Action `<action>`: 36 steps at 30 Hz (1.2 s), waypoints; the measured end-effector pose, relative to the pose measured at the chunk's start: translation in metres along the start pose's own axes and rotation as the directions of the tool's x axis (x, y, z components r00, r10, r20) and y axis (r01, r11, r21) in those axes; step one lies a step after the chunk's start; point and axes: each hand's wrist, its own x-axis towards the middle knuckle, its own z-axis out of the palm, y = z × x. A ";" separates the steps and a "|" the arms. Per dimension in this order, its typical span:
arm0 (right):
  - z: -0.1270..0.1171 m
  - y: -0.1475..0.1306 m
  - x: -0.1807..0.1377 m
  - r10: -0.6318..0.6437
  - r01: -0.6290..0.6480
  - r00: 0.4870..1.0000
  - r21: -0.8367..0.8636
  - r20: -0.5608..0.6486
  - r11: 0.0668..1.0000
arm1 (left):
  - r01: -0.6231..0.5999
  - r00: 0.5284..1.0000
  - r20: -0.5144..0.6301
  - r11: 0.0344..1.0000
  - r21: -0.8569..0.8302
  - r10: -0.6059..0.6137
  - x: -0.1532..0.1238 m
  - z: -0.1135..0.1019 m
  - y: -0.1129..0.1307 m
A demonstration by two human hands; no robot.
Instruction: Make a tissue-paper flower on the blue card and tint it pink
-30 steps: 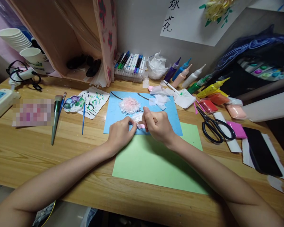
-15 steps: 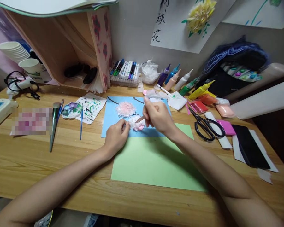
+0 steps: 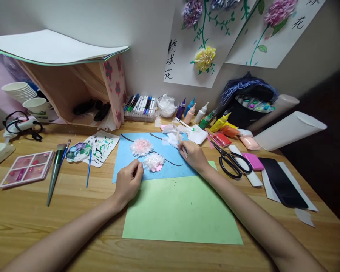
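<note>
A blue sheet of paper (image 3: 170, 166) carries dark curved lines, a fluffy pink flower (image 3: 141, 147) and a whiter tissue flower (image 3: 153, 162) with bare pink at its lower right. My left hand (image 3: 129, 178) rests at the sheet's lower left edge beside the whiter flower, fingers curled in and nothing visible in them. At the sheet's upper right, my right hand (image 3: 193, 154) is closed around a thin stick (image 3: 184, 152), mostly covered by the fingers. Its fingertips are at small white tissue pieces (image 3: 172, 139); whether they grip one, I cannot tell.
Under the blue sheet lies green paper (image 3: 181, 211). Black scissors (image 3: 229, 160), pink clay (image 3: 253, 161) and a phone (image 3: 283, 183) lie to the right. Paint bottles (image 3: 191, 113) and a marker box (image 3: 140, 107) stand behind. Brushes (image 3: 55, 173) and a pink palette (image 3: 28, 169) are left.
My right hand has left the whiter flower and moved toward the tissue pieces at upper right. The left hand has drawn back slightly from that flower. The head view has tilted up.
</note>
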 end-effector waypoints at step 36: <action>-0.007 -0.066 -0.047 -0.362 0.427 0.902 0.355 -0.237 0.832 | 0.015 0.989 0.144 0.980 0.199 -0.044 0.023 0.004 0.029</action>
